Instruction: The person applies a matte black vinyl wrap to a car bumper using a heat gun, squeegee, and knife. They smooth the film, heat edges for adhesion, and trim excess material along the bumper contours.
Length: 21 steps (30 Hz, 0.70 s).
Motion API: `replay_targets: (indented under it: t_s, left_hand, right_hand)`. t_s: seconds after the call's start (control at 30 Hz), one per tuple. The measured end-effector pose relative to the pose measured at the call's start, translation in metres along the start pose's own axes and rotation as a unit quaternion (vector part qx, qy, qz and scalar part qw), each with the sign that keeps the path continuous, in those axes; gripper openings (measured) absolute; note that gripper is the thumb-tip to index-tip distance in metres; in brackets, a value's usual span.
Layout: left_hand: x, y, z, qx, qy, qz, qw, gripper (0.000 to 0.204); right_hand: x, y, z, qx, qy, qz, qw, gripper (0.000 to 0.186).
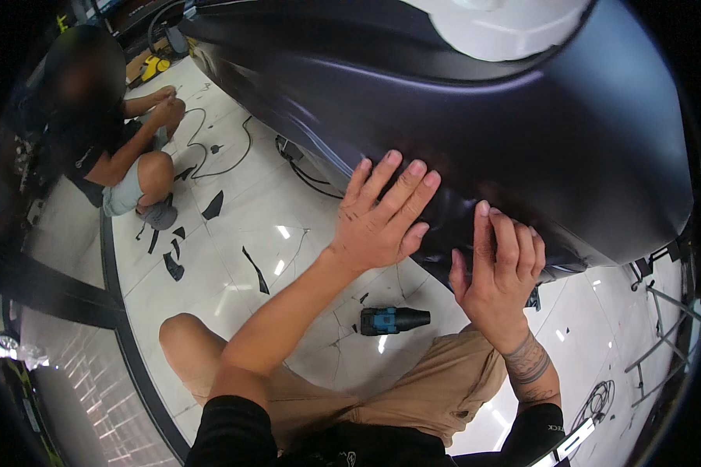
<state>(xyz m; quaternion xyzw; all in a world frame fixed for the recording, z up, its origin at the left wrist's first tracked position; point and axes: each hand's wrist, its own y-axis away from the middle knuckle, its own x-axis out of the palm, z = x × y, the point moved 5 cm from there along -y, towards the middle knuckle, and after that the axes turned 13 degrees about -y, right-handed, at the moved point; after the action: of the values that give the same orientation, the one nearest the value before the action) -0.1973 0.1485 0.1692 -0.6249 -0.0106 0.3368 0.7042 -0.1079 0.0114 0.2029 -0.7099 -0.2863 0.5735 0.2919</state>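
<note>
A large dark matte car bumper [413, 117] curves across the top and right, its surface covered by what looks like dark film. My left hand [385, 214] lies on its lower part with the fingers spread, the palm facing the surface. To the right, my right hand [502, 261] touches the same lower area, fingers bent upward and thumb apart from them. Between the two hands the dark sheet [452, 226] looks loose and creased. Whether the right fingertips hold its edge is hidden. On the floor below lies a teal and black cordless blower [393, 320].
Dark film scraps [213, 205] lie scattered on the white tiled floor [234, 311]. At the left a person [125, 148] sits on the floor, hands together. A cable [226, 173] runs nearby. On the right are a coiled cable [597, 401] and a metal stand [662, 327].
</note>
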Motion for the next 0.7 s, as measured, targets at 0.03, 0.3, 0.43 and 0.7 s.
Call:
replay_targets:
  t_s: [0.03,0.3,0.43,0.7]
  left_hand:
    - [0.002,0.002,0.013,0.007,0.001,-0.005,1.000,0.050]
    - [0.014,0.020,0.126,0.022,0.033,-0.048,0.998,0.052]
    - [0.021,0.024,0.172,0.019,0.044,-0.061,0.997,0.051]
    - [0.036,0.025,0.202,0.060,0.093,-0.055,0.992,0.048]
  right_hand:
    - [0.004,-0.004,0.005,0.004,0.012,0.004,1.000,0.055]
    - [0.036,-0.037,0.048,0.021,0.107,0.033,0.993,0.061]
    - [0.055,-0.061,0.075,0.056,0.122,0.038,0.990,0.062]
    - [0.096,-0.112,0.116,0.105,0.145,0.057,0.982,0.073]
